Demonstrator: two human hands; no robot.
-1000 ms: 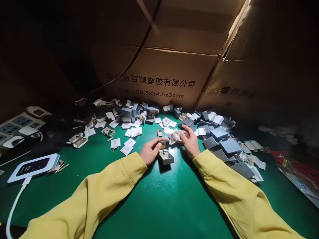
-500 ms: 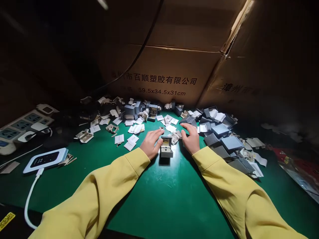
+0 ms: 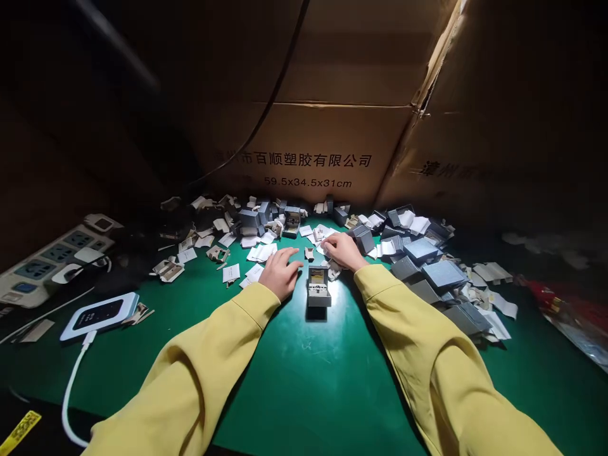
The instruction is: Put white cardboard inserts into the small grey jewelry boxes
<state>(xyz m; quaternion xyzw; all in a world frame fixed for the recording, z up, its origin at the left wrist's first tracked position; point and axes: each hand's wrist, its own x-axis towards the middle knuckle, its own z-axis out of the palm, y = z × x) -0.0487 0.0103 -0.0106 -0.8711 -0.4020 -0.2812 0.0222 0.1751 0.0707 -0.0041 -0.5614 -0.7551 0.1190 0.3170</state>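
A small grey jewellery box (image 3: 318, 292) stands with its lid up on the green table, a pale insert inside it. Left of it, my left hand (image 3: 281, 272) hovers with its fingers apart, holding nothing. Behind the box and to its right, my right hand (image 3: 344, 251) has its fingertips drawn together at the white cards (image 3: 319, 233); whatever they may grip is hidden. A small cardboard piece (image 3: 309, 254) lies between the two hands. Crumpled pale packing (image 3: 334, 271) rests just below my right hand.
Closed grey boxes (image 3: 444, 274) are heaped on the right among torn packing. Another open box (image 3: 291, 221) stands at the back. On the left are a power strip (image 3: 57, 256) and a white device (image 3: 99, 315) with a cable. Large cartons (image 3: 304, 136) wall off the rear.
My right hand has moved left and inward to the white cards, its fingers closing together. My left hand has drawn slightly away from the open box, which stays put.
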